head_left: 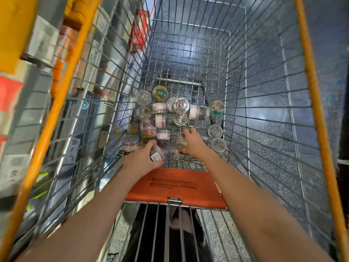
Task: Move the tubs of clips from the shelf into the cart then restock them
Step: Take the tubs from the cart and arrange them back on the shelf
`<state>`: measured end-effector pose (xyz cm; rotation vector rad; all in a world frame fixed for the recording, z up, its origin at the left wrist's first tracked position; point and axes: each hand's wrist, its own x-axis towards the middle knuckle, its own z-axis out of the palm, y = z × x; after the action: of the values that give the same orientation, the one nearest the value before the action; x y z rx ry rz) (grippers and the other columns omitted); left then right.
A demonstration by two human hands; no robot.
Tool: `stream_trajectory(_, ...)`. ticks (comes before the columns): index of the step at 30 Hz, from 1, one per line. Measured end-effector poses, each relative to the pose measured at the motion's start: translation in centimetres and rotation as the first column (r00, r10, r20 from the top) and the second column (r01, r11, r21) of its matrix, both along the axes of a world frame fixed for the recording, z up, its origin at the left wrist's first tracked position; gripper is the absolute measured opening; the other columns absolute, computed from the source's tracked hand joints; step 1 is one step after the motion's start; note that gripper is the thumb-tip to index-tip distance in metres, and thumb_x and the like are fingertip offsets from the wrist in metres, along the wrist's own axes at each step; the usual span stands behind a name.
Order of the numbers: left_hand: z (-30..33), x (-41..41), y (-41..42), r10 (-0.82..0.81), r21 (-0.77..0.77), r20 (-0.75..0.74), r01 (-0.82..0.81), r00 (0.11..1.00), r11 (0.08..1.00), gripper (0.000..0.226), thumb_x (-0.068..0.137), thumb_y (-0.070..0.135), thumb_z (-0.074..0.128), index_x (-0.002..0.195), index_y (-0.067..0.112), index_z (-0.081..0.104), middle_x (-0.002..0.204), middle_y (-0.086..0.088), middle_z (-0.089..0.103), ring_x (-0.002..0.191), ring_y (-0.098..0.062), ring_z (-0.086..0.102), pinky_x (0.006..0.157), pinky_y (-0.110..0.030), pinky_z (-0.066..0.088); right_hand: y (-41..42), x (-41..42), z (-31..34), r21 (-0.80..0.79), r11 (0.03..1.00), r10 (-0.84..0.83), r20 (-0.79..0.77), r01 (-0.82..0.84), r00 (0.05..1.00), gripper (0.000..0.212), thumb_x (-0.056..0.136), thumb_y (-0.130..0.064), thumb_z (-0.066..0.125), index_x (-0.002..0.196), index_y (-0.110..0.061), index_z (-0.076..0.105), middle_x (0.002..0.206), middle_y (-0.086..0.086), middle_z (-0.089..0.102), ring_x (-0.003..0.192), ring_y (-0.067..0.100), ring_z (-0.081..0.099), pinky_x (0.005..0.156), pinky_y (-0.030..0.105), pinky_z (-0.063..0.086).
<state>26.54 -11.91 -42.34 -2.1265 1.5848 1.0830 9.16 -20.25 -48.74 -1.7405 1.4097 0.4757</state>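
Speckled grey floor shows through the wire of the cart (pixel 264 103) we are leaning into, with blurred shelves (pixel 28 72) of stock along its left side. Most of the first half looks done to us: a heap of clear tubs of clips (pixel 164 118) lies on the cart's mesh bottom, some upright, some on their sides, some with silver clips and some with coloured ones. Just near of the heap sits the orange child-seat flap (pixel 177 186).

Our left hand (pixel 143 159) has its grip curled round one tub (pixel 157 154) of silver clips, low in the cart at the near left of the heap. Our right hand (pixel 192 141) reaches in beside it, fingers spread over another tub; whether it has hold we cannot tell. We judge restocking still lies ahead, since the shelf is too blurred to read.
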Motion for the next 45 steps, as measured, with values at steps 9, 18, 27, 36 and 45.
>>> stream_trajectory(9,6.6,-0.9,-0.2,0.064,-0.094,0.023,-0.061,0.998,0.994,0.077,0.076,0.068,0.056,0.139,0.037,0.024,0.103,0.001,0.065,0.09,-0.02,0.063,0.074,-0.032,0.051,0.5,0.7,8.8,-0.122,0.991,0.065,0.035,-0.061,0.997,0.079,0.077,-0.021,0.072,0.143,-0.016,0.028,0.144,0.013,0.031,0.132,0.033,0.03,0.111,0.044,0.031)
stream_trajectory(18,15.8,-0.3,1.1,0.237,-0.266,0.019,-0.224,0.971,0.937,0.077,0.071,0.067,0.064,0.129,0.025,0.035,0.104,0.002,0.066,0.086,-0.018,0.065,0.066,-0.032,0.052,0.7,2.2,19.9,-0.226,0.971,0.132,0.213,-0.083,0.968,0.085,0.074,-0.019,0.075,0.144,-0.017,0.027,0.144,0.007,0.034,0.127,0.024,0.04,0.109,0.037,0.035)
stream_trajectory(27,25.6,1.0,4.4,0.256,-0.365,0.069,-0.215,0.964,0.906,0.083,0.08,0.054,0.061,0.146,0.025,0.021,0.096,0.004,0.058,0.068,-0.014,0.052,0.049,-0.025,0.033,2.3,3.0,30.0,-0.38,0.902,0.322,0.274,-0.205,0.906,0.069,0.081,-0.026,0.07,0.139,-0.021,0.034,0.133,0.007,0.04,0.128,0.029,0.032,0.11,0.039,0.029)
stream_trajectory(36,33.7,3.5,9.1,0.277,-0.478,0.115,-0.191,0.954,0.858,0.079,0.074,0.068,0.059,0.136,0.03,0.029,0.097,0.003,0.064,0.083,-0.016,0.062,0.06,-0.03,0.046,6.6,4.8,37.9,-0.478,0.85,0.392,0.295,-0.22,0.872,0.068,0.081,-0.028,0.072,0.138,-0.024,0.035,0.133,0.002,0.044,0.123,0.025,0.036,0.1,0.033,0.036)
stream_trajectory(45,40.8,5.4,16.8,0.326,-0.619,0.137,-0.176,0.935,0.766,0.082,0.07,0.07,0.061,0.136,0.03,0.032,0.132,0.003,0.055,0.118,-0.021,0.053,0.085,-0.034,0.042,13.1,7.6,44.2,-0.625,0.747,0.552,0.394,-0.227,0.735,0.067,0.078,-0.026,0.073,0.137,-0.021,0.041,0.136,-0.001,0.04,0.128,0.017,0.035,0.106,0.022,0.024)
